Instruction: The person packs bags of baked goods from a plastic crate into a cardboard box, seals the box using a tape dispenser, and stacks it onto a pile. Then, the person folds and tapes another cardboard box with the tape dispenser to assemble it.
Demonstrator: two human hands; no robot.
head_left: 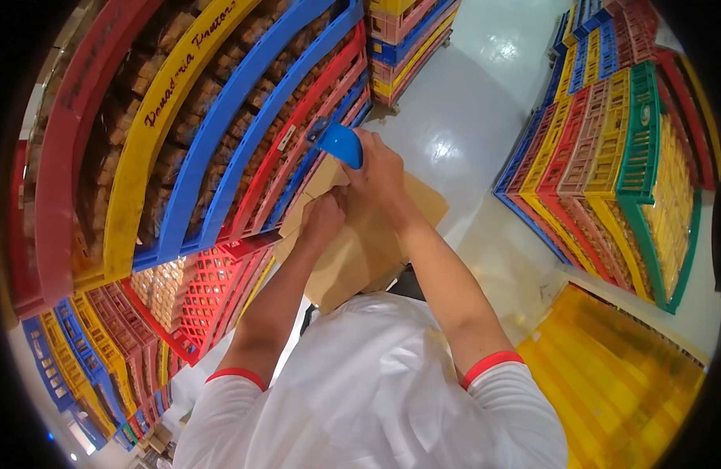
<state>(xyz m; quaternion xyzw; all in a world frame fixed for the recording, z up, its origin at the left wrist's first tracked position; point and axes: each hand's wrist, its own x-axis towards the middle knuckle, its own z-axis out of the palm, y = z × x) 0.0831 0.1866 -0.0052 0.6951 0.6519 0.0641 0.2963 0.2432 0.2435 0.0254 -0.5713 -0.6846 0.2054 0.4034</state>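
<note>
A brown cardboard box [360,254] is in front of my body. My right hand [378,168] is wrapped round a blue tape dispenser [341,144], held above the far part of the box, its dark end pointing left. Close beside it, my left hand [324,216] rests on the top of the box with its fingers curled in. What those fingers pinch, if anything, is hidden.
Stacked crates [220,148] in red, yellow and blue, full of packaged goods, rise close on the left. More crate stacks stand at the right [599,156] and far end [411,47]. A yellow surface [610,375] lies at lower right; grey floor [485,86] runs between.
</note>
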